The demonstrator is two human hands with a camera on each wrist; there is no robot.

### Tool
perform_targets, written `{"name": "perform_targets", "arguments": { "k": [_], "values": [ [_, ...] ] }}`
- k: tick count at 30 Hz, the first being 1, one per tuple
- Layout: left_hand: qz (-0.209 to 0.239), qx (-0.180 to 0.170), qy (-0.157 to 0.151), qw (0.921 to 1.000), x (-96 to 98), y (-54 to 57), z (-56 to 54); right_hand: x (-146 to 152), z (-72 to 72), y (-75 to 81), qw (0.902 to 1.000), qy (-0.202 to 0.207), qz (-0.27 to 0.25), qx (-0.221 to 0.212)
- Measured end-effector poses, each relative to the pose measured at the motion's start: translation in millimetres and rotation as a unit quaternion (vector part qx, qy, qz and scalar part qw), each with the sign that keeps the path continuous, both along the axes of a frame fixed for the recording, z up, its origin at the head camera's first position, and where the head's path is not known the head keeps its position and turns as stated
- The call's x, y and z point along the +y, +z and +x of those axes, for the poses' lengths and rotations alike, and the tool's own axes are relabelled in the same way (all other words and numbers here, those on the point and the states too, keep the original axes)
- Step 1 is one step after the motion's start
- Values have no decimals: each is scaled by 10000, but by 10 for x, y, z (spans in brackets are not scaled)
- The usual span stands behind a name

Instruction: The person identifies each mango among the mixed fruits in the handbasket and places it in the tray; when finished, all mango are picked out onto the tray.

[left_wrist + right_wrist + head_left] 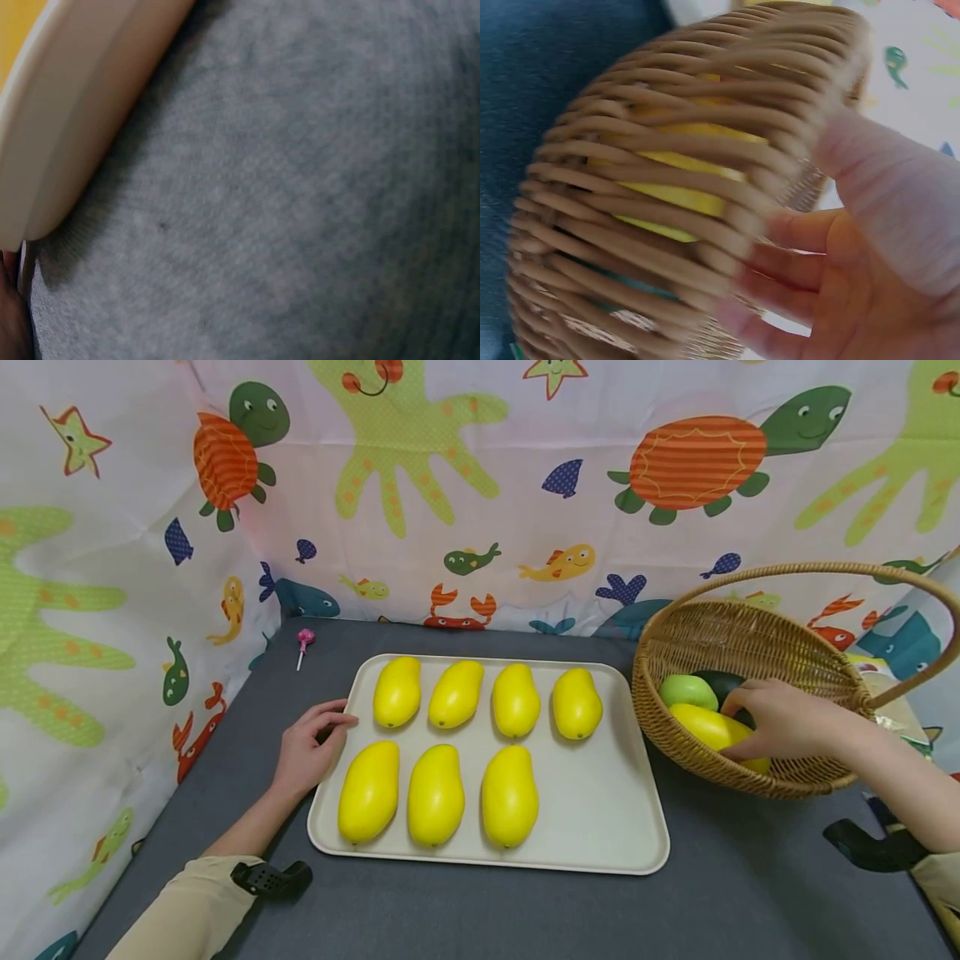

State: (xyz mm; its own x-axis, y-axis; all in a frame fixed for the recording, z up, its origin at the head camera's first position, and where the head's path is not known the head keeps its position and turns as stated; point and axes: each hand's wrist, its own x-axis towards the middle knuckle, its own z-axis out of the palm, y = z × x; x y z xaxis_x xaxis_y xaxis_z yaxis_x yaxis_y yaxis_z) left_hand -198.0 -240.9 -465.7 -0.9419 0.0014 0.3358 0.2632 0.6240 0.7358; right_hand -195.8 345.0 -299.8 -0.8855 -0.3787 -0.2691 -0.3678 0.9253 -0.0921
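A cream tray (592, 793) lies on the grey cloth with several yellow mangoes (510, 795) in two rows, four positions behind and fewer in front. My left hand (311, 747) holds the tray's left rim with its fingertips; the left wrist view shows the tray's edge (82, 112) and only a sliver of that hand. On the right, my right hand (783, 718) reaches into a wicker basket (780, 635), its thumb and fingers round a yellow mango (701, 725). In the right wrist view the basket's weave (667, 135) partly hides the mango.
A green fruit (686, 692) and a dark oval item (717, 685) sit in the basket behind the mango. A tall handle (795, 568) arches over it. A pink lollipop (304, 639) lies beyond the tray's left corner. Printed curtains (465, 485) close off the back and left.
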Motion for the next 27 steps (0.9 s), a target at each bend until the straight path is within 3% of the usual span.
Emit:
{"name": "perform_targets", "arguments": {
  "k": [4, 10, 15, 21, 23, 25, 27],
  "values": [
    [30, -7, 4, 10000, 3, -6, 3, -2, 33, 147, 9993, -288, -235, -81],
    [46, -11, -5, 10000, 0, -14, 5, 5, 95, 328, 9951, -725, -653, 185],
    [45, -9, -24, 10000, 0, -17, 4, -25, 139, 394, 9785, -1354, -1552, -49],
    [44, -32, -29, 10000, -1, -13, -4, -120, 241, 357, 9414, -1585, -2913, -616],
    [52, -36, -30, 10000, -2, -10, -7, -169, 269, 309, 9236, -1560, -3409, -804],
    [54, -29, -26, 10000, -2, -7, -9, -234, 294, 255, 8998, -1593, -3920, -1066],
    [52, -29, -19, 10000, -1, -6, -9, -308, 306, 190, 8610, -1603, -4596, -1478]
  ]
}}
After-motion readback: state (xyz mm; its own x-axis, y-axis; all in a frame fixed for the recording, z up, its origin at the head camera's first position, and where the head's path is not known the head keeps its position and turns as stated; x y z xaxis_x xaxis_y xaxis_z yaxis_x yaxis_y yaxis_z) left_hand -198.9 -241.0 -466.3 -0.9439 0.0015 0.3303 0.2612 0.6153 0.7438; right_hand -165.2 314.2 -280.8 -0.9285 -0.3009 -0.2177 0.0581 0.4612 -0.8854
